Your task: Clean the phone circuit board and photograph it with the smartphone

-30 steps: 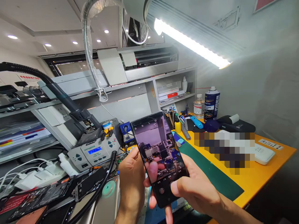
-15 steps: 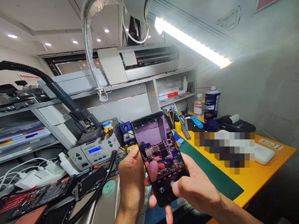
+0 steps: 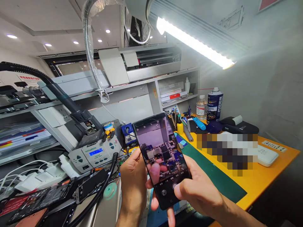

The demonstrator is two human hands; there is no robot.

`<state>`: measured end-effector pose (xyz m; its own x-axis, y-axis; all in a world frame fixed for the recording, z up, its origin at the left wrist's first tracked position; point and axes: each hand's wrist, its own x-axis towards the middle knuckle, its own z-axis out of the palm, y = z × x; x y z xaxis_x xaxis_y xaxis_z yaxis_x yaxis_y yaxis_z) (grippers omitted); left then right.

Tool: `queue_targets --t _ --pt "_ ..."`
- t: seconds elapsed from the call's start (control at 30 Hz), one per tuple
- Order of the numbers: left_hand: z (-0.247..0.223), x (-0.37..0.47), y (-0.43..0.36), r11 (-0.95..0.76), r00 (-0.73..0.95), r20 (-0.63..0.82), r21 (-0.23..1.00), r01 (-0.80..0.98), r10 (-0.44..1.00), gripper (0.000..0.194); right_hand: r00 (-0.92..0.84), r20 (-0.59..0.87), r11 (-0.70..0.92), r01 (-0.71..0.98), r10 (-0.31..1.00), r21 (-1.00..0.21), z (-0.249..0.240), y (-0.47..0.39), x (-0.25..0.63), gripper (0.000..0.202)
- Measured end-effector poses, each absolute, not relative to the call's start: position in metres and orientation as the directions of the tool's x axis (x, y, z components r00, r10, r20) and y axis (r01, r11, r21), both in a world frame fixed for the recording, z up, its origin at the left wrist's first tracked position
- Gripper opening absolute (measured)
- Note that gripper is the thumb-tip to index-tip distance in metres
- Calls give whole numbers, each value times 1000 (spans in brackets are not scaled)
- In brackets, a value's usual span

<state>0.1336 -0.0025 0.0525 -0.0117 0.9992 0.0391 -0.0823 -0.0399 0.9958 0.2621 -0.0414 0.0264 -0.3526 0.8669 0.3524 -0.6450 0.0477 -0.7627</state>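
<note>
A black smartphone (image 3: 163,157) stands tilted in front of me, its screen facing me and lit with a camera view. My left hand (image 3: 133,179) grips its left edge, the fingers partly hidden behind it. Along the right edge and underneath, my right hand (image 3: 196,186) is closed on the phone, with the thumb at the shutter button low on the screen. Below the phone lie a green mat (image 3: 220,176) and a blue surface, mostly covered by phone and hands.
A soldering station (image 3: 97,153), a black hose (image 3: 104,192) and opened phones (image 3: 42,201) crowd the left. A lamp (image 3: 196,44) shines overhead. On the yellow table stand a yellow bottle (image 3: 180,126), a spray can (image 3: 214,105) and a white device (image 3: 267,156); a patch is pixelated.
</note>
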Motion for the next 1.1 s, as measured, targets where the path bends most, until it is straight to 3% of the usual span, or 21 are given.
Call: queue_targets --t 1.1 --pt "44 128 5 -27 55 31 997 -79 998 43 -352 369 51 -661 860 -749 27 -39 262 53"
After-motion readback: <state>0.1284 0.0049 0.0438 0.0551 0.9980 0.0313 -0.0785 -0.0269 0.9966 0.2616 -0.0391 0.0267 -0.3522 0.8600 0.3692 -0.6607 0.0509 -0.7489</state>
